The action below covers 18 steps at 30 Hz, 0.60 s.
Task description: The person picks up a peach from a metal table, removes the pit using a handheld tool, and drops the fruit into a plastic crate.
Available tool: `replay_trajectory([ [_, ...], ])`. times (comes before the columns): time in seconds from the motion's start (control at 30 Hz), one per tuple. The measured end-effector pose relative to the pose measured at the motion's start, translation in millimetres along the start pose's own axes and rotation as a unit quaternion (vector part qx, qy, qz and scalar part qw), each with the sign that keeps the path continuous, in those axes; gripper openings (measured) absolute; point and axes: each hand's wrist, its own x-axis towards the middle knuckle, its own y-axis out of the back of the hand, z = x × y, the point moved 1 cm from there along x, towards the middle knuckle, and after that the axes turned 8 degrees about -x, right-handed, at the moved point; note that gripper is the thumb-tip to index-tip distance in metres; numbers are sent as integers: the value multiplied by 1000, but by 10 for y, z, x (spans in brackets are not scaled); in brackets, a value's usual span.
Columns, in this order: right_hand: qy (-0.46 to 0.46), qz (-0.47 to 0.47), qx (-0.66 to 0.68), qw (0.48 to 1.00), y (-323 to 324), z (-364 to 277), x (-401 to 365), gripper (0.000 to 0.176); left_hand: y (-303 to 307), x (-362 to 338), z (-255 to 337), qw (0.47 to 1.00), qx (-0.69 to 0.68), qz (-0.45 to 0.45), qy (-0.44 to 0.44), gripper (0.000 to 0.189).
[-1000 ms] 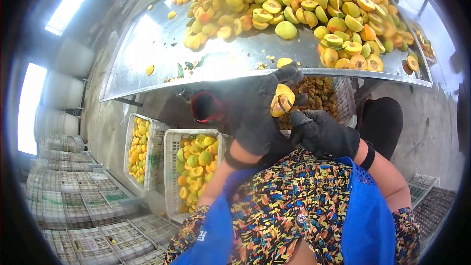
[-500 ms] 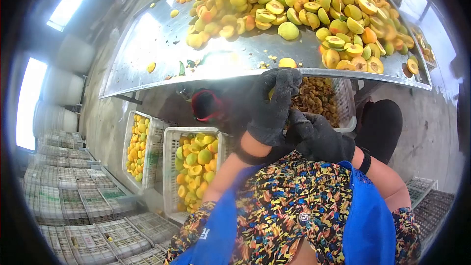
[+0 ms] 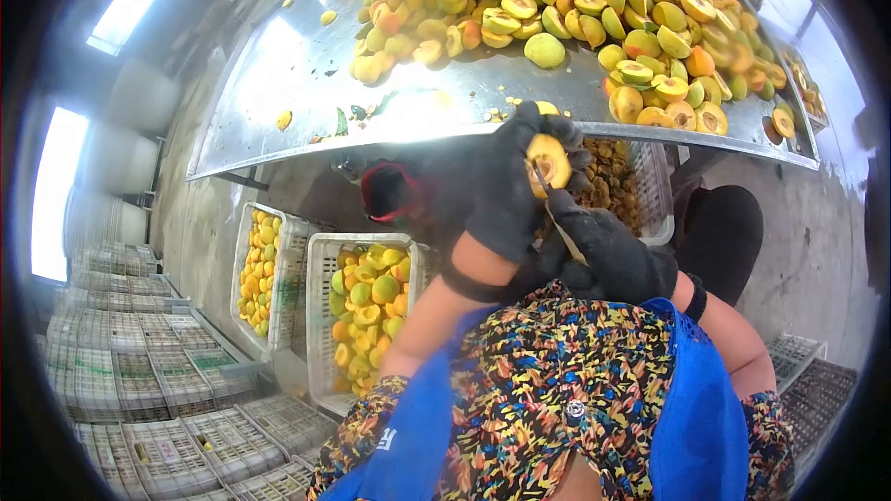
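My left hand (image 3: 497, 190), in a black glove, grips a yellow peach half (image 3: 549, 160) just below the edge of the steel table (image 3: 306, 83), cut face turned toward me. My right hand (image 3: 608, 250), also in a black glove, holds a thin metal pitting tool (image 3: 557, 218) whose tip touches the peach's cut face. Both hands sit close together above my lap, over a patterned shirt and blue apron.
A heap of halved and whole peaches (image 3: 594, 19) covers the table's far side. A white crate of pits (image 3: 617, 181) stands under the table edge. Two crates of peaches (image 3: 367, 306) (image 3: 260, 269) stand at lower left, with stacked empty crates (image 3: 139, 380) beyond.
My left hand has turned the peach half so its cut face shows again and lifted it toward the table edge. The tool in my right hand now points up into it.
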Motion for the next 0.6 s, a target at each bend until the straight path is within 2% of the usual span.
replay_trajectory([
  [0.03,2,-19,-11,1000,6,6,-26,65,-58,-18,39,981,-161,29,102,25],
  [0.07,11,-21,-12,1000,2,-10,-32,65,-89,-28,68,926,-316,58,198,25],
  [0.17,7,-28,-4,1000,41,76,-19,59,42,102,26,973,-153,-68,157,34],
  [0.23,-67,-55,139,986,-11,115,-56,49,155,74,-29,980,-38,-142,136,40],
  [0.3,-184,-95,385,899,-24,117,-57,38,158,13,-35,956,-169,-120,208,40],
  [0.33,-238,-113,495,828,-7,107,-56,35,145,-2,-37,936,-235,-108,241,41],
  [0.4,-332,-139,682,637,42,63,-69,37,120,8,-35,944,-201,-114,234,40],
  [0.43,-368,-130,653,649,66,12,-54,39,115,12,-35,949,-184,-117,230,40],
  [0.47,-403,-121,622,660,83,-61,-18,41,111,15,-26,980,-64,-137,130,40],
  [0.5,-436,-112,591,669,72,-98,-1,43,108,1,-24,986,59,-154,28,40],
  [0.57,-413,-123,654,622,40,-21,-51,44,122,8,-67,982,81,-170,-9,39],
  [0.6,-400,-128,684,597,23,39,-81,44,171,38,-137,983,-20,-172,57,38],
])
